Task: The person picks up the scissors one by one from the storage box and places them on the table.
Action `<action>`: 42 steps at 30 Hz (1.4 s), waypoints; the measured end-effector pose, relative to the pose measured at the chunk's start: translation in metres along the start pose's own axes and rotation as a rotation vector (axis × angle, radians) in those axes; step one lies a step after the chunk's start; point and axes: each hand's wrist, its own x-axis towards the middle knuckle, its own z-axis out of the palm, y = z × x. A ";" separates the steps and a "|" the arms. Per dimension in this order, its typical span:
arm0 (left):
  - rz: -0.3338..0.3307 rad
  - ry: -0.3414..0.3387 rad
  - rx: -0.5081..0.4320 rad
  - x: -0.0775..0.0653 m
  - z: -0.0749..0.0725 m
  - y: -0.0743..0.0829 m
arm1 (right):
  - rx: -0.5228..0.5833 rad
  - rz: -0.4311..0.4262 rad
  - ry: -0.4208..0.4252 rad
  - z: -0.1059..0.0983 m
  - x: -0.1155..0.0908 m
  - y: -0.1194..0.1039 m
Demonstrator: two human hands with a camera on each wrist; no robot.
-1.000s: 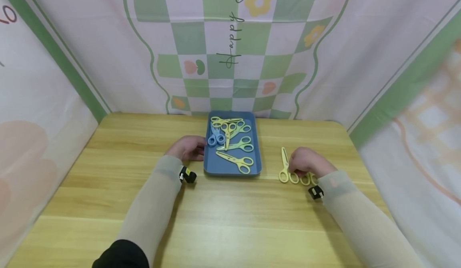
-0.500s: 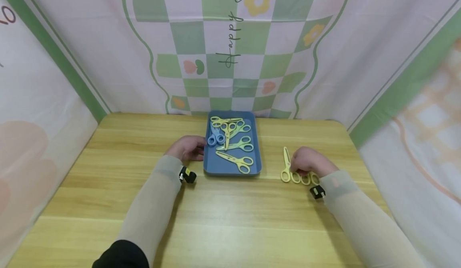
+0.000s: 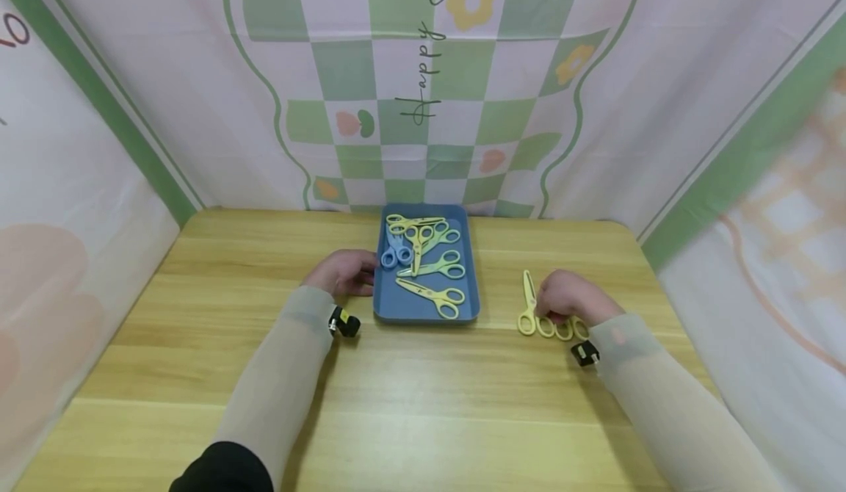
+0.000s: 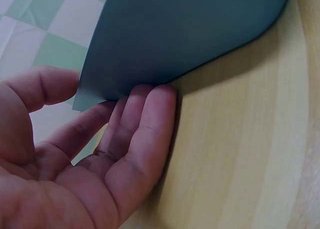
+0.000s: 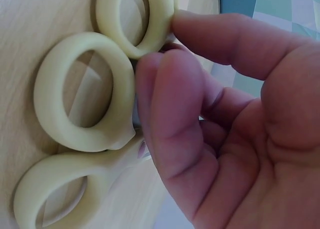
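At the back of the table, a shallow blue tray (image 3: 390, 307) holds several scissors: yellow scissors (image 3: 426, 294), pale green scissors (image 3: 443, 266) and blue scissors (image 3: 398, 253). My left hand (image 3: 345, 270) is at its left side, thumb at the rim and curled fingers against the outer wall, as the left wrist view shows. Right of the tray, two yellow scissors lie side by side on the wood. My right hand (image 3: 565, 294) pinches the left pair of scissors (image 3: 529, 294) by its handle. The other pair's loops (image 5: 49, 94) sit beside my fingers; its blades are hidden.
The wooden table (image 3: 410, 404) carries the tray and scissors. A patterned cloth (image 3: 463, 117) hangs along its back edge, with further cloth at both sides. Small black cameras (image 3: 344, 322) are strapped on both wrists.
My right hand has shifted slightly to the right, and the left pair of yellow scissors has moved with it, closer to the other pair. The left hand and tray stay put.
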 end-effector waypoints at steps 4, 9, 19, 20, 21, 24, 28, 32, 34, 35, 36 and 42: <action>0.001 -0.009 0.001 0.000 0.000 0.000 | 0.000 -0.005 0.000 0.000 -0.002 0.000; 0.002 -0.014 0.008 -0.001 0.001 0.000 | 0.006 -0.006 0.004 0.000 -0.002 -0.001; -0.001 -0.014 -0.009 0.000 0.000 0.001 | -0.010 -0.022 -0.003 -0.002 0.000 -0.001; -0.003 -0.013 -0.011 0.000 0.000 0.001 | -0.015 -0.026 -0.003 -0.003 0.000 -0.001; -0.003 -0.010 -0.014 0.000 0.001 0.001 | -0.015 -0.026 -0.005 -0.003 0.001 -0.001; -0.008 -0.001 -0.022 0.000 0.001 0.001 | -0.017 -0.025 -0.002 -0.005 0.001 -0.001; -0.010 0.011 -0.017 0.000 0.001 0.002 | -0.018 -0.019 0.007 -0.009 0.001 -0.002; -0.013 0.016 -0.008 -0.001 0.001 0.002 | -0.038 -0.026 0.013 -0.013 -0.001 -0.007; -0.012 0.018 -0.008 -0.001 0.001 0.002 | -0.033 -0.030 0.019 -0.015 -0.001 -0.009; -0.012 0.018 -0.009 -0.001 0.001 0.002 | -0.037 -0.036 0.026 -0.016 -0.002 -0.011; -0.011 0.019 -0.011 -0.001 0.001 0.002 | -0.038 -0.047 0.032 -0.017 -0.002 -0.012; -0.005 0.015 -0.012 -0.002 0.001 0.002 | -0.042 -0.101 0.115 -0.021 -0.001 -0.024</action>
